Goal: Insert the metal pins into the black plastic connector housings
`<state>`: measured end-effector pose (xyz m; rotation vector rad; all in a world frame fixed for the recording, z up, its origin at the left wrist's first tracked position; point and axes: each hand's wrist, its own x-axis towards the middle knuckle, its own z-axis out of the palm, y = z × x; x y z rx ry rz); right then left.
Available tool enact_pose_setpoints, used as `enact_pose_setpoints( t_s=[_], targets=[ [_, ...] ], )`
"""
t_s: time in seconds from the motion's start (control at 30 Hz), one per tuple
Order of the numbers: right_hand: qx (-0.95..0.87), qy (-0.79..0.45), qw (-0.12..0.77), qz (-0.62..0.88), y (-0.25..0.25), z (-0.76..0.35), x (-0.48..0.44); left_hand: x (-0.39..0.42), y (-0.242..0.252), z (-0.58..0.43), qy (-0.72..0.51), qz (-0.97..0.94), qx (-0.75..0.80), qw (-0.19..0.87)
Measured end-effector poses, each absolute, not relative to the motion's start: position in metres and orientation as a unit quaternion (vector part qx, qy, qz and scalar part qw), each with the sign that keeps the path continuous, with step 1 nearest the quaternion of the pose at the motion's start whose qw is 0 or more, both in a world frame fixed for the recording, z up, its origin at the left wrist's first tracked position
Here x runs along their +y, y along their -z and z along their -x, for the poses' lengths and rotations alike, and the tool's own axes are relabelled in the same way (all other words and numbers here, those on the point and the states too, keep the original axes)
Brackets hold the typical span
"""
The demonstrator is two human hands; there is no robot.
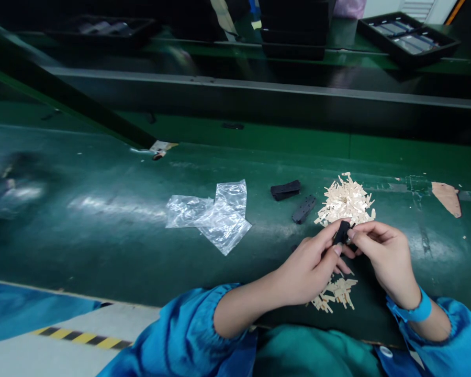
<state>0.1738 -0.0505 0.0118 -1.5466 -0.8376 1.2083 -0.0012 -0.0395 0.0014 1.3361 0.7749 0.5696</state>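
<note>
My left hand is closed on a small black flat part, thumb on its near end. My right hand, with a blue band at the wrist, pinches at the part's right edge; whatever lies between those fingertips is too small to make out. Just beyond my hands rises a heap of small cream-coloured strips. A smaller pile of similar strips lies below my left hand, partly covered by it. To the left of the heap are a stack of black parts and another black part with small holes.
Clear plastic bags lie on the green tabletop. A tan scrap is at the right. A dark slanted post meets the table at left. Black trays sit on the raised shelf. Something blurred shows at the far left.
</note>
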Motion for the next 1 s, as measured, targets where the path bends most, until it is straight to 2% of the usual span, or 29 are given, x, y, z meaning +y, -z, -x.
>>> enact_pose_setpoints(
  t_s=[1.0],
  targets=[
    [-0.35,-0.498,0.477,0.634,-0.0133,-0.1717,-0.0519,-0.0414,-0.0029,0.0026,-0.264,-0.58,0.339,0.692]
  ],
)
